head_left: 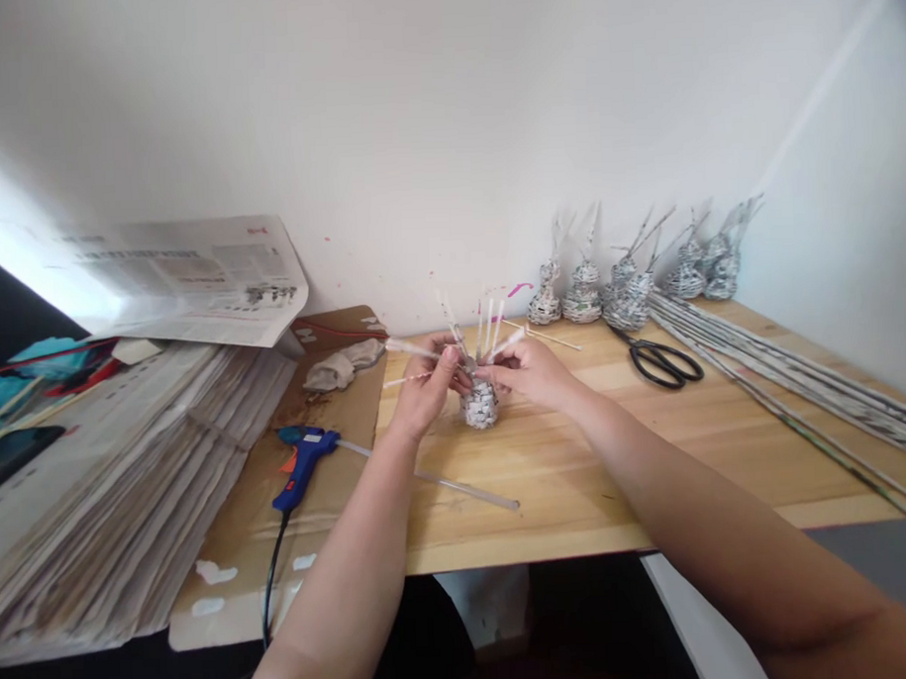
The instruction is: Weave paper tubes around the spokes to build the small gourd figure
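A small woven newspaper basket (480,408) stands upright on the wooden table (569,474), with several rolled-paper spokes (495,328) sticking up and outward from its top. My left hand (432,380) closes round its left upper side, fingers partly behind the spokes. At the upper right, my right hand (520,369) pinches a paper strip near the rim. One spoke pokes out leftward past my left hand. The far side of the basket is hidden by my fingers.
Finished-looking woven pieces (586,293) line the wall at back right. Black-handled scissors (658,362) and long paper tubes (789,387) lie right. Left, a blue glue gun (307,468) with its glue stick (465,490) rests on cardboard (237,545), beside stacked newspapers (167,468).
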A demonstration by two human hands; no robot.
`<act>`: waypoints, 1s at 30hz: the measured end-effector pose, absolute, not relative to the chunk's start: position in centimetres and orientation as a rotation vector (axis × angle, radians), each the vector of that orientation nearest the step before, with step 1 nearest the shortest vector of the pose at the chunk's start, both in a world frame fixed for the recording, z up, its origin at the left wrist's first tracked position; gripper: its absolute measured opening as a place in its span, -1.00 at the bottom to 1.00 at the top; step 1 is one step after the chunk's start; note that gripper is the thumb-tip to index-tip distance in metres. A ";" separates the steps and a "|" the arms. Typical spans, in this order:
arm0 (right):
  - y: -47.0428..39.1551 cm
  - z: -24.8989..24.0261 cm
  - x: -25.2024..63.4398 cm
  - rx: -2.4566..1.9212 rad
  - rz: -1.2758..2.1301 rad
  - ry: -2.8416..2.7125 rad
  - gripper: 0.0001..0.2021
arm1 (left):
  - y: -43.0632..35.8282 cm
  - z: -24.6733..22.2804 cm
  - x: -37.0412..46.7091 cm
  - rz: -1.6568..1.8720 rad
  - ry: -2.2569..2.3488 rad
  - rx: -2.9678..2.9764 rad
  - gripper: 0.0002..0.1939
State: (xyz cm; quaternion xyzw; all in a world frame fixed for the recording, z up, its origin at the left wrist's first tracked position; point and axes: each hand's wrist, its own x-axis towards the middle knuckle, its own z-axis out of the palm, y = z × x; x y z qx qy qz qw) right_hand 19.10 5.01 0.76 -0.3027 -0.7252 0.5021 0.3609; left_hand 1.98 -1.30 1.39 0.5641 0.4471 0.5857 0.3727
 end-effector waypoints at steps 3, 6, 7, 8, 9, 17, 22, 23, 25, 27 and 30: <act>5.4 0.8 19.4 -0.791 1.393 -1.813 -0.70 | -1.1 1.4 1.3 1.402 1.050 1.400 -0.46; 5.6 0.8 19.5 -0.745 1.492 -1.762 -0.69 | -0.7 0.9 0.9 1.302 1.032 1.400 -0.43; 5.6 0.8 19.5 -0.734 1.514 -1.756 -0.68 | -0.5 0.6 0.8 1.290 1.035 1.397 -0.46; 5.6 0.7 19.5 -0.729 1.529 -1.752 -0.68 | -0.3 0.4 0.8 1.295 1.042 1.390 -0.50; 5.7 0.7 19.5 -0.726 1.542 -1.750 -0.66 | -0.1 0.2 0.8 1.306 1.049 1.381 -0.52; 6.1 0.0 19.4 -0.681 1.665 -1.648 -0.60 | 0.1 0.0 0.8 1.369 0.962 1.400 -0.56; 6.6 -0.5 19.7 -0.612 1.868 -1.504 -0.66 | 0.3 -0.2 0.7 1.374 0.939 1.360 -0.64; 6.7 -0.6 19.8 -0.596 1.896 -1.479 -0.68 | 0.4 -0.3 0.7 1.376 0.938 1.345 -0.64; 6.8 -0.7 19.9 -0.573 1.939 -1.431 -0.70 | 0.3 -0.3 0.9 1.384 0.933 1.304 -0.61; 6.9 -0.9 19.9 -0.566 1.972 -1.402 -0.71 | 0.1 -0.2 1.2 1.416 0.930 1.251 -0.58; 6.8 -0.9 19.9 -0.563 2.016 -1.387 -0.71 | -0.2 -0.1 1.8 1.469 0.922 1.178 -0.55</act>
